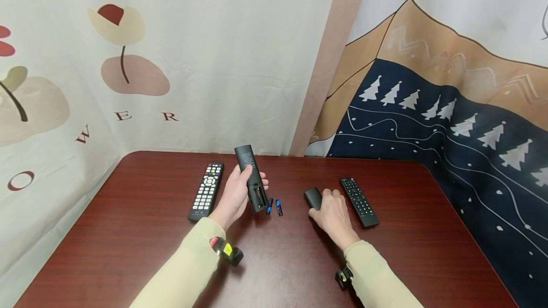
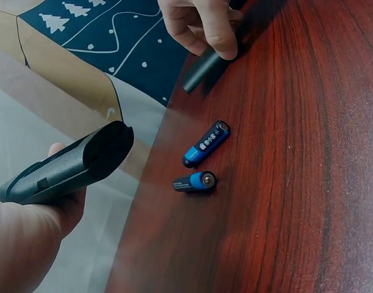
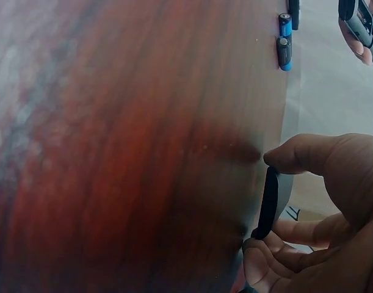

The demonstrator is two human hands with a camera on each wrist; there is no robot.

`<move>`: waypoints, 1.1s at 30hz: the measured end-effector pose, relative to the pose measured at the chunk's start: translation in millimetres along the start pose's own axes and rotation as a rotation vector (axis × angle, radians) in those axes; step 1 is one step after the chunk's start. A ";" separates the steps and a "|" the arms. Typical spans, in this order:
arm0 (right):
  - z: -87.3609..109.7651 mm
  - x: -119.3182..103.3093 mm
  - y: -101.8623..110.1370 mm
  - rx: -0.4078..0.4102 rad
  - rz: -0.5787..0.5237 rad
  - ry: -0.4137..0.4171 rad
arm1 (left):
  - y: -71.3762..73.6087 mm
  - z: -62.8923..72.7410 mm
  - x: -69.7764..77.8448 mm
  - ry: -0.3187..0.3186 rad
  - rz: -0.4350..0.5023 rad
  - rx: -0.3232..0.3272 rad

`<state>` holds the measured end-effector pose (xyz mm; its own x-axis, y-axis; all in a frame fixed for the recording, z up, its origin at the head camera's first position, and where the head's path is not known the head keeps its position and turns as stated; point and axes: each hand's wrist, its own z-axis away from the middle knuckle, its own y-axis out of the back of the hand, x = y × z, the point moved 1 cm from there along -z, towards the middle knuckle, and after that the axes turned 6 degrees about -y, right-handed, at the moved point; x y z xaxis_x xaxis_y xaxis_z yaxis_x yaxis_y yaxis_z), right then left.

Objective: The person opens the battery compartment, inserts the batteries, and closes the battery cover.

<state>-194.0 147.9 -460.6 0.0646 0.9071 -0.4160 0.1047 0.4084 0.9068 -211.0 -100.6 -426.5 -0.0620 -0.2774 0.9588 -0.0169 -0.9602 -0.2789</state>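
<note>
My left hand grips a black remote control above the table, back side up, with the thumb across it. Its battery compartment is uncovered at the near end and shows bare slots. Just right of that end lie two blue-and-black batteries, one battery close beside the other battery. Farther right, the thumb and fingers of my right hand pinch a dark battery cover low over the tabletop. Edge-on in the right wrist view, the cover spans from thumb to fingertips.
One remote control with pale buttons lies face up left of my left hand. Another black remote lies face up just right of my right hand. The brown wooden table ends at the back against printed curtains.
</note>
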 end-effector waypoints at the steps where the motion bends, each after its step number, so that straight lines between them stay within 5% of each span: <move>1: 0.0 0.2 -0.1 0.001 0.005 -0.001 | 0.0 0.0 0.0 -0.001 0.000 0.000; 22: -1.7 0.1 2.5 -0.024 0.054 -0.015 | 1.9 -0.8 0.4 0.004 0.004 0.007; 33: 0.6 -9.6 3.4 0.012 -0.022 0.076 | 2.0 -2.9 -1.9 0.014 0.011 0.010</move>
<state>-193.6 140.6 -453.6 -0.0135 0.9033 -0.4288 0.1168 0.4273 0.8965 -213.8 -101.9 -429.1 -0.0765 -0.2871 0.9548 -0.0061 -0.9575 -0.2884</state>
